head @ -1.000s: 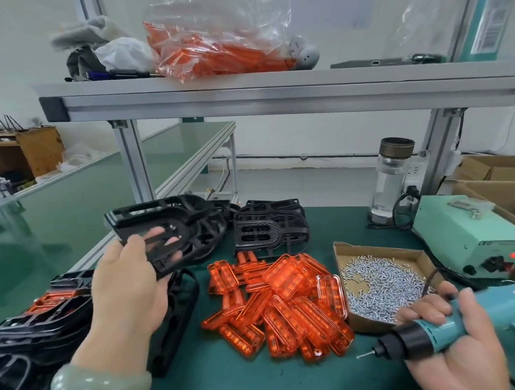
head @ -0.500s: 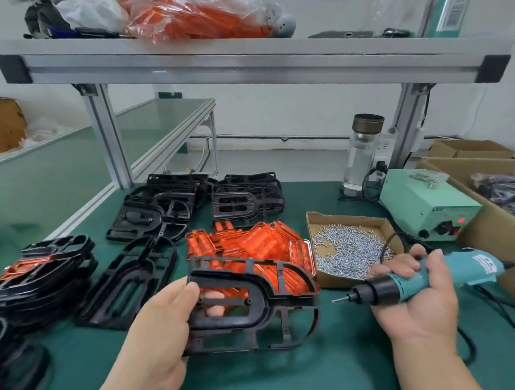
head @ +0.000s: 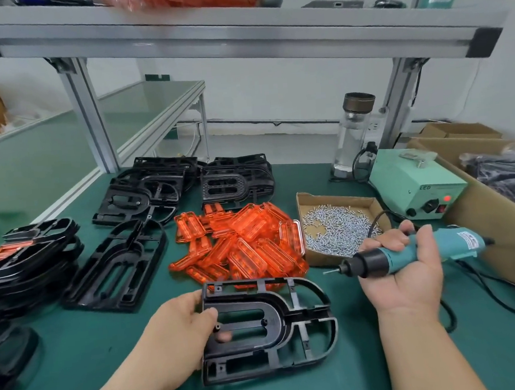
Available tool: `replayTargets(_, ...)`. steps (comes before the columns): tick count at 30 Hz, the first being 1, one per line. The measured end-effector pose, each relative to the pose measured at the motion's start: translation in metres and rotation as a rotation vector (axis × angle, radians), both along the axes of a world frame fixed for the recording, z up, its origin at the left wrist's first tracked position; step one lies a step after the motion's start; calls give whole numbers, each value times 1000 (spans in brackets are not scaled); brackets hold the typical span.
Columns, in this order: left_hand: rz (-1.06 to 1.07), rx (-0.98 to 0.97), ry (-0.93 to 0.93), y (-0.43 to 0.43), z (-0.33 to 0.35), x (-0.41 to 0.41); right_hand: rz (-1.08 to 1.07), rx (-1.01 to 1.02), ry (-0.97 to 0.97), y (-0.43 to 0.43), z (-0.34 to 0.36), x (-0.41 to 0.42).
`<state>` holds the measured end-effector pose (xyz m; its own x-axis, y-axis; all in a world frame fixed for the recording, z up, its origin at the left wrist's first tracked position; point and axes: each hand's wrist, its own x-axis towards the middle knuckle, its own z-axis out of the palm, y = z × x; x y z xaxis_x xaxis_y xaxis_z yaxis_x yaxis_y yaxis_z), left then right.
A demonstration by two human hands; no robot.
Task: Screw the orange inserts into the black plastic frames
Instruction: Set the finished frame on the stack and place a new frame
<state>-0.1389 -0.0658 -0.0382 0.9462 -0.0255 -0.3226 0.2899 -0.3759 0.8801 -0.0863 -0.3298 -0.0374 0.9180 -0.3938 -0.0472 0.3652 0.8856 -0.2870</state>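
Closest to me, my left hand (head: 174,331) pinches the left end of a black plastic frame with a U-shaped opening (head: 284,314). The thumb lies on top and one fingertip shows through the opening from below. Half a second ago I held this frame tilted up in front of the inserts. Now it sits lower and nearer, apparently flat on the green surface (head: 77,344), with its far edge just beside the pile.

To the right, my right hand (head: 405,279) has its fingers curled round the teal electric screwdriver (head: 397,256). As before, the bit points left, above the surface and clear of the frame.

Beyond the frame lies the heap of translucent orange plastic inserts (head: 247,241), none of them in the held frame. To its right is a shallow cardboard tray (head: 335,196) of small silver screws (head: 335,229). To its left a second black frame (head: 118,265) lies flat.

At the far left is a stack of black frames with orange inserts fitted (head: 26,256). Further back are two stacks of bare black frames (head: 146,190), a mint-green power box (head: 414,184) with its red light on, and a clear glass bottle (head: 354,133).
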Motion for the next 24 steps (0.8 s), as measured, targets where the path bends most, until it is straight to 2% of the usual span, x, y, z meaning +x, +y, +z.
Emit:
replayTargets(4, -70, 518, -238, 5, -1, 3, 7, -6, -11, 1, 0, 0)
replayTargets(6, -85, 617, -252, 6, -1, 5, 9, -3, -14, 1, 0, 0)
replayTargets(15, -253, 573, -54, 14, 7, 25, 20, -3, -21, 3, 0, 1)
replayTargets(24, -396, 551, -31, 16, 14, 42, 75, -35, -64, 8, 0, 1)
